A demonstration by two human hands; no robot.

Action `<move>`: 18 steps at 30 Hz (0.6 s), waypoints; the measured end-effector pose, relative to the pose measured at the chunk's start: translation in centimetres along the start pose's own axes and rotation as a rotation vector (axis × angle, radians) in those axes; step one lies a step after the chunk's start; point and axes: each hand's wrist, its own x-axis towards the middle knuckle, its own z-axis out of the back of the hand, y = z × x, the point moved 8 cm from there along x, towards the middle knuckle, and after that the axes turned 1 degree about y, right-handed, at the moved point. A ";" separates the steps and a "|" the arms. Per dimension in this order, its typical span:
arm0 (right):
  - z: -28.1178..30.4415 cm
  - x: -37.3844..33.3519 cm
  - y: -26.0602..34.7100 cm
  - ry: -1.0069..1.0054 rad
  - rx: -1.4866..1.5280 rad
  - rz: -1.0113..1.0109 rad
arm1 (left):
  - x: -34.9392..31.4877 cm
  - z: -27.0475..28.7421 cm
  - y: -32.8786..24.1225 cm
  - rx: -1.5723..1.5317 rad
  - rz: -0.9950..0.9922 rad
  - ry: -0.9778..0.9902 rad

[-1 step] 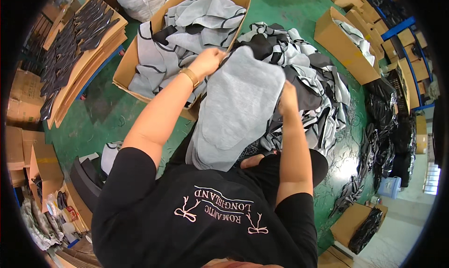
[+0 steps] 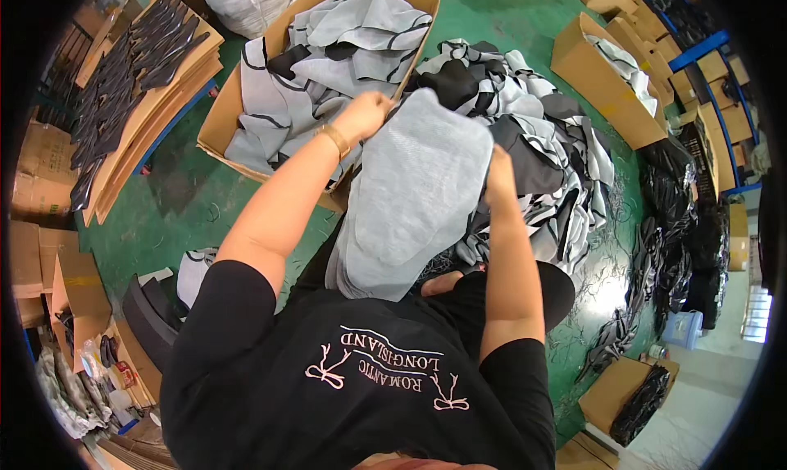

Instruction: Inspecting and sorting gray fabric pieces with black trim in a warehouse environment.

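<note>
A light grey mesh-like fabric piece (image 2: 418, 158) with a curved outline lies over my lap, on top of several similar grey pieces whose edges show at the lower left. My left hand (image 2: 369, 113), a band on its wrist, pinches the far left edge of the top piece. On the opposite side, my right hand (image 2: 499, 173) is closed round the right edge; its fingertips are partly hidden. Just beyond my left hand stands an open cardboard box (image 2: 220, 109) filled with grey, black-edged fabric pieces (image 2: 352, 27).
A heap of grey and black fabric pieces (image 2: 566, 150) lies on the green floor (image 2: 512, 15) past my right hand. Dark curved parts (image 2: 135, 77) rest on stacked boards at the left. Another open cardboard box (image 2: 602, 81) and black plastic bags (image 2: 676, 224) stand at the right.
Both hands have come slightly down toward me, and the far edge of the grey fabric piece has lowered with them. The box and the heap have not moved.
</note>
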 end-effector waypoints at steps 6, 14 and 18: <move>-2.0 -6.8 -5.5 -0.012 0.188 -0.029 | -8.0 -0.2 4.0 -0.255 -0.187 -0.161; -1.5 -8.9 8.6 -0.299 -0.676 0.602 | -8.1 -0.1 2.9 -0.132 -0.169 -0.232; -12.1 -12.4 9.2 0.176 -1.080 0.886 | -4.7 -1.1 5.5 0.171 -0.147 0.055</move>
